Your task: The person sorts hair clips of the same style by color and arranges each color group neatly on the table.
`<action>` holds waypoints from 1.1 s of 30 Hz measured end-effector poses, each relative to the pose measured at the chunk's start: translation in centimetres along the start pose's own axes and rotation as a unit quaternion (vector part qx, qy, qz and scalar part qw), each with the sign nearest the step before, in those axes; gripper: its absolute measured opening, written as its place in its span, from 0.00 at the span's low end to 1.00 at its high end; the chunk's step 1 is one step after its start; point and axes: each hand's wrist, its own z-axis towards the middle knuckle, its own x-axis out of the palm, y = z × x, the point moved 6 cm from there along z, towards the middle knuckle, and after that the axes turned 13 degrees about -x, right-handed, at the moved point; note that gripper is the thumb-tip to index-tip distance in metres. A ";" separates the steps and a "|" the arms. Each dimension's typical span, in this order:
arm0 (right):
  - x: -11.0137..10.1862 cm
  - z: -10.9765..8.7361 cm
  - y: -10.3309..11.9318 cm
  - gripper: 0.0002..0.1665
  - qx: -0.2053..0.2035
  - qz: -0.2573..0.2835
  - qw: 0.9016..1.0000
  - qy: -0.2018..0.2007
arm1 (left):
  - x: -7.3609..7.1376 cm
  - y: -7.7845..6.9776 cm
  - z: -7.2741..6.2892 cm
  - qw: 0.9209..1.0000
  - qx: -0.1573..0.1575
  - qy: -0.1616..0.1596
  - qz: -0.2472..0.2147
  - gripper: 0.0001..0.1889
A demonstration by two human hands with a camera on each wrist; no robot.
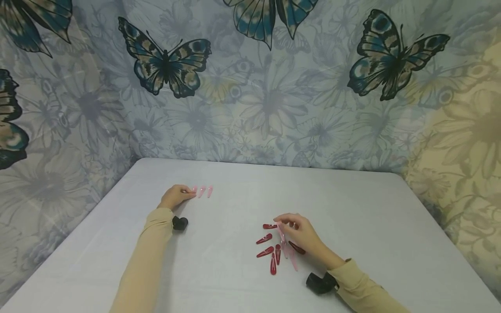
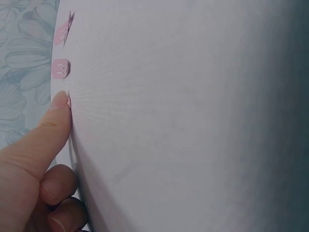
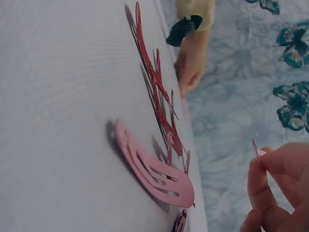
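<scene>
At the far left of the table, my left hand (image 1: 177, 196) has thumb and fingers on a pink snap hair clip (image 1: 194, 190). In the left wrist view, the thumb (image 2: 55, 118) covers most of that clip. Two more pink clips (image 1: 205, 191) lie just to its right in a row. My right hand (image 1: 299, 231) pinches another pink hair clip (image 3: 255, 148) between thumb and finger, raised over the loose pile. Below that hand lie several dark red hair clips (image 1: 265, 252) and a few pink hair clips (image 3: 161, 176), spread in a loose group.
A white-covered table (image 1: 219, 243) stands against a wall (image 1: 266, 100) printed with flowers and butterflies. Black wrist-worn devices (image 1: 321, 283) sit on both wrists, close over the tabletop. One dark red clip (image 1: 296, 248) lies right beside my right hand.
</scene>
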 end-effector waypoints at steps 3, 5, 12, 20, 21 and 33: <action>0.1 0.2 -0.2 0.09 -0.010 0.011 1.000 0.005 | 0.0 0.0 0.1 1.000 0.001 -0.004 0.001 0.14; 0.3 0.3 -0.3 0.05 -0.019 0.023 1.000 0.011 | 0.1 0.1 0.2 1.000 0.002 -0.001 -0.001 0.15; 0.9 0.3 -0.6 0.03 0.019 0.027 0.998 0.050 | 0.3 0.0 0.2 1.000 0.011 0.012 -0.005 0.15; 0.7 2.4 0.4 0.09 0.030 -0.021 0.987 0.154 | 0.0 0.1 0.2 1.000 0.002 0.002 -0.002 0.15; 0.6 2.8 0.6 0.10 0.026 -0.032 0.986 0.163 | 0.0 0.1 0.2 1.000 0.003 0.001 -0.002 0.15; 1.6 6.3 1.7 0.13 0.086 -0.053 0.975 0.198 | 0.0 0.2 0.2 1.000 -0.003 0.005 -0.003 0.15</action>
